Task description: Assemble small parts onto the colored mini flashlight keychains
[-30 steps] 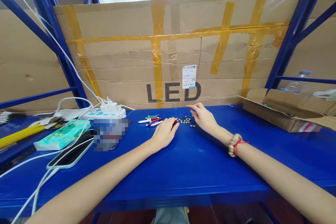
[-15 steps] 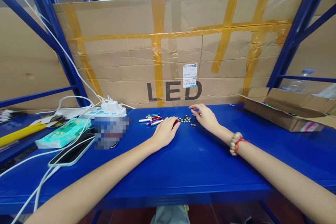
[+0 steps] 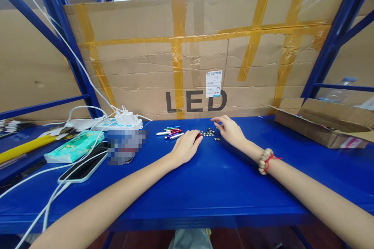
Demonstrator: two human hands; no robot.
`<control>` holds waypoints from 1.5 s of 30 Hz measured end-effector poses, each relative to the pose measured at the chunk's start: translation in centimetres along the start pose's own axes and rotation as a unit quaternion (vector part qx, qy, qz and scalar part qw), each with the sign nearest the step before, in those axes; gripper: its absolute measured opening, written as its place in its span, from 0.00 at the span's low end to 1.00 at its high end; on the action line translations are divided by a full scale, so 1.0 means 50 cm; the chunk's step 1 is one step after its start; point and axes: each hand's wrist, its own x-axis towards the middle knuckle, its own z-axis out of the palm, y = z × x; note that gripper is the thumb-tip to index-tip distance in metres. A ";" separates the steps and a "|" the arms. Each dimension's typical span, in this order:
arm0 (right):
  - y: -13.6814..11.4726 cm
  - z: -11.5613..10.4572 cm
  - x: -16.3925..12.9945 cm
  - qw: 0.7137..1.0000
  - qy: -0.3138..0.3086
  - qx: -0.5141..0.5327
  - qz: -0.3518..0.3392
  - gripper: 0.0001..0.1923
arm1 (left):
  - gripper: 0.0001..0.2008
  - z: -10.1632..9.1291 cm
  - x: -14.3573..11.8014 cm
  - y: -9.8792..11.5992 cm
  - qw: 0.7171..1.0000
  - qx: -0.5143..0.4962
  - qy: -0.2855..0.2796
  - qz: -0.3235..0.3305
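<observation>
Blue metal shelf, smooth, glossy. Small round silvery button cells scattered loose near taped cardboard sheet marked LED. Left hand curled over small red item, barely visible at fingertips. Right hand half open, fingers pinching at cells; whether it holds one cannot be told. Slim coloured pen-shaped tubes just left of the cells. Open cardboard box at right, contents unclear. Hands, cells unmoved from half-second before
</observation>
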 end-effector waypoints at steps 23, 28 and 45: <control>-0.025 -0.015 0.002 0.987 0.038 0.128 -0.085 0.11 | 0.06 0.006 0.003 -0.011 0.998 -0.063 0.002 -0.009; -0.062 -0.021 -0.010 0.969 -0.017 0.232 -0.082 0.13 | 0.06 0.007 0.004 -0.016 0.997 -0.082 0.006 -0.005; -0.062 -0.005 -0.012 0.935 -0.062 0.326 -0.125 0.13 | 0.06 0.012 0.007 -0.024 0.987 -0.153 0.024 0.031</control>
